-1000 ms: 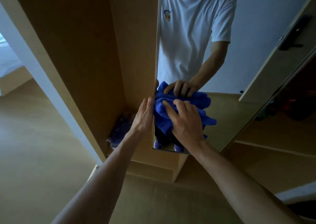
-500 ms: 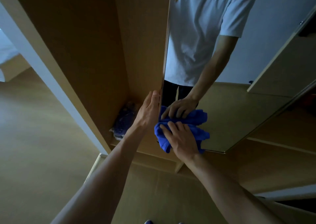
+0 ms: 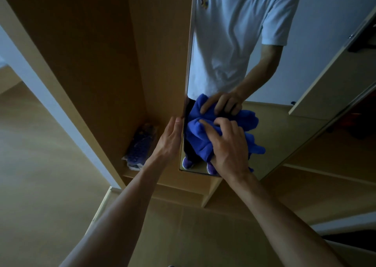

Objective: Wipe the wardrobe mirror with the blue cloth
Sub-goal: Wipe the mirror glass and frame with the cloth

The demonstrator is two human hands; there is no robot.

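The wardrobe mirror point(image 3: 284, 130) is fixed on an open wooden door and reflects a person in a white T-shirt. My right hand point(image 3: 227, 144) grips the bunched blue cloth point(image 3: 197, 140) with bent fingers and presses it against the lower left part of the glass, a little above the bottom edge. The cloth's reflection shows just above it. My left hand point(image 3: 169, 140) lies with straight fingers against the door's left edge point(image 3: 188, 63), beside the cloth.
Inside the wardrobe point(image 3: 91, 53) a purple patterned package point(image 3: 140, 148) lies on the bottom shelf, left of the door. A white wall corner point(image 3: 50, 108) stands further left. Wooden floor point(image 3: 40, 185) spreads below my arms. Another door appears reflected at right.
My right hand slid the cloth down to the mirror's bottom edge, then back up a little. My left hand stayed on the door's edge.
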